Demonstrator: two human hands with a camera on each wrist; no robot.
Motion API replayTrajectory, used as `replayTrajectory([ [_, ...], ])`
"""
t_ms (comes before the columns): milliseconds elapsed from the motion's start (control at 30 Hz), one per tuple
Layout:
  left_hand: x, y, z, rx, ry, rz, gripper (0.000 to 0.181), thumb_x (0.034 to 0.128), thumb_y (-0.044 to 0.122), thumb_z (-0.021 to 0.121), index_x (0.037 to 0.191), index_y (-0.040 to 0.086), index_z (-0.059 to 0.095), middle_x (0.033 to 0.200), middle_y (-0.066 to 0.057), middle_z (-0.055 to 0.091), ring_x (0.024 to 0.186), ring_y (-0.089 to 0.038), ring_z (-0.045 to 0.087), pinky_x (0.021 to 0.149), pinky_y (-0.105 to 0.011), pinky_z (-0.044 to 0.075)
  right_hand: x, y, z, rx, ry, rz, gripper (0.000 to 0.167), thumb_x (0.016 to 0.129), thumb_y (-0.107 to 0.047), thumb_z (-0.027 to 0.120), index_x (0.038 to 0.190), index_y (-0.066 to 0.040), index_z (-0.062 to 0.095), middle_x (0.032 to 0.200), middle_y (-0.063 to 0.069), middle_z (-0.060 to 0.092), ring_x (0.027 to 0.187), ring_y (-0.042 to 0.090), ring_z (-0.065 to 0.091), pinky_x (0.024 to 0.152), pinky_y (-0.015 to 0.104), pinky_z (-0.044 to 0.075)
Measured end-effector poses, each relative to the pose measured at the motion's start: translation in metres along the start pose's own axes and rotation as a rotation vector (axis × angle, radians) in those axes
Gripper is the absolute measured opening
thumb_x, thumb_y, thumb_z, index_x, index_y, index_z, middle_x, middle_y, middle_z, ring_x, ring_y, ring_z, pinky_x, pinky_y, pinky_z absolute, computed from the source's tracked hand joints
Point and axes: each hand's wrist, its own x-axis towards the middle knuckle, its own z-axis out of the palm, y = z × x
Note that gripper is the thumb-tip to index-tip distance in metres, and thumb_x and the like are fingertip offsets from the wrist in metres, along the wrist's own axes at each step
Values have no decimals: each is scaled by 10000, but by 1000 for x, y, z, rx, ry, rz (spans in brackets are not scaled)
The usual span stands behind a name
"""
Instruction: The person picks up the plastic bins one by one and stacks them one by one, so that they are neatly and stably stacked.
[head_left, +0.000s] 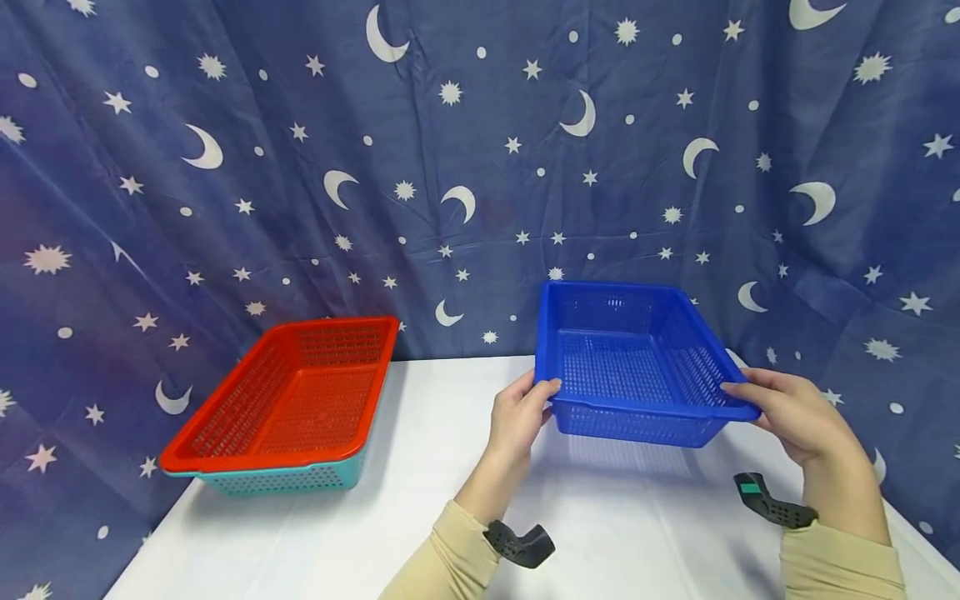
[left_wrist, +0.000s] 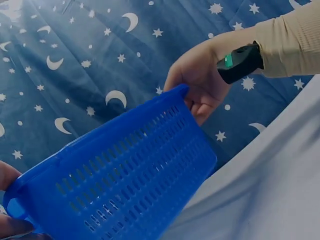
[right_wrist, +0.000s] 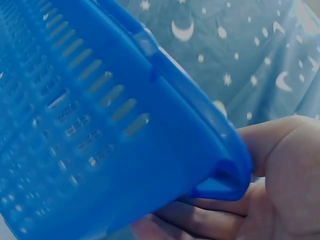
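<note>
A blue perforated plastic basket (head_left: 617,367) is held in the air above the white table, with a faint shadow beneath it. My left hand (head_left: 517,414) grips its near left corner, thumb over the rim. At the near right corner my right hand (head_left: 795,410) holds the rim, thumb on top. The right wrist view shows the right hand's fingers (right_wrist: 200,217) curled under the basket's corner. Seen in the left wrist view, the basket's slotted side (left_wrist: 125,170) spans between both hands. Nothing is visible inside it in the head view.
On the left side of the white table (head_left: 450,467), a red basket (head_left: 322,417) sits nested in a turquoise basket (head_left: 300,478). Behind the table hangs a dark blue curtain (head_left: 480,167) with moons and stars. Each wrist wears a black band mount (head_left: 519,546).
</note>
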Motion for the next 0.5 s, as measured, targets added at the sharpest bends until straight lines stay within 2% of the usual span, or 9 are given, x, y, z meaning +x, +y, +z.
replayTrajectory([
  [67, -2, 5, -5, -17, -11, 12, 414, 939, 197, 689, 1311, 16, 689, 1206, -98, 718, 1191, -316, 645, 1017, -482, 504, -1, -7, 3, 51, 17, -25, 697, 1052, -292, 603, 1457, 210, 341, 1049, -60, 709, 923, -31, 642, 856, 253, 552],
  [133, -4, 8, -9, -38, -23, 21, 407, 938, 182, 696, 1304, 6, 690, 1204, -105, 718, 1195, -336, 643, 1005, -463, 515, -4, -14, 5, 85, 27, -43, 678, 1050, -283, 608, 1449, 203, 355, 979, -124, 714, 905, -2, 668, 808, 215, 547],
  [167, -4, 10, -11, -46, -28, 25, 399, 939, 178, 698, 1299, 5, 693, 1204, -106, 717, 1199, -341, 639, 1002, -457, 518, -5, -17, 5, 91, 34, -54, 672, 1050, -282, 608, 1445, 202, 362, 966, -132, 714, 895, 21, 686, 746, 161, 524],
  [367, -8, 22, -18, -72, -40, 86, 342, 953, 179, 691, 1256, 23, 718, 1172, -106, 722, 1223, -359, 615, 1023, -449, 505, -10, -33, 10, 103, 76, -97, 680, 1054, -297, 596, 1460, 196, 363, 968, -165, 701, 882, 35, 703, 706, 149, 534],
  [500, -11, 30, -21, -85, -39, 113, 337, 964, 172, 672, 1269, 34, 710, 1175, -95, 719, 1228, -372, 614, 1039, -444, 490, -12, -41, 16, 183, 90, -128, 701, 1040, -275, 626, 1466, 205, 343, 973, -164, 710, 895, 24, 699, 691, 134, 526],
])
